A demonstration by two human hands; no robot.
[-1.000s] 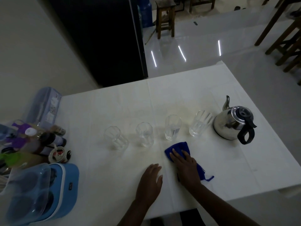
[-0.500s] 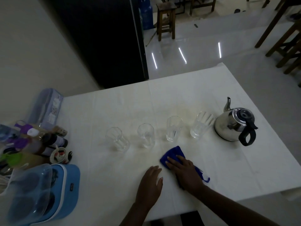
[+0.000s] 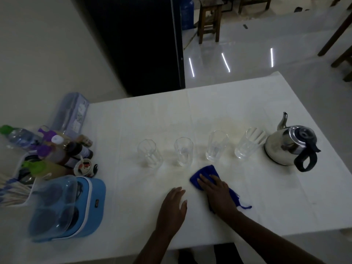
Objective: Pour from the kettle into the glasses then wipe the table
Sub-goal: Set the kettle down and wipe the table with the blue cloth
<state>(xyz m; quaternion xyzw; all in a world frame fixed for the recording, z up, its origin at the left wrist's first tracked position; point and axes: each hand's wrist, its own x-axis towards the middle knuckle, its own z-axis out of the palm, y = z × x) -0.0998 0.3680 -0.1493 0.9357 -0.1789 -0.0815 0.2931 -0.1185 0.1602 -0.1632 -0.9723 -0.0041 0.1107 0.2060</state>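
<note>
— Blue, soft and limp, the cloth (image 3: 204,173) is lying flat on the white table (image 3: 257,197) under the right hand (image 3: 219,189), just in front of the row of four glasses (image 3: 217,145). How is it going to handle?

— It is looking light and floppy, with a loose thread trailing off its near edge, so it is likely bunching unless a flat palm is pressing it down. That is how the right hand is taking it: fingers (image 3: 202,181) stretched out and slightly spread on top, not curled around it. The far corner of the cloth is poking out beyond the fingertips, the rest is hiding beneath the palm.

— And the other hand?

— The left hand (image 3: 174,208) is resting open on the bare table just beside the cloth, fingers loosely together, holding nothing.

— The kettle (image 3: 287,147)?

— Steel and probably heavy, it is standing upright at the right end of the row, close beside the last glass, black handle turned toward the person. The glasses are appearing thin and fragile, so wiping near them is calling for care.
</note>
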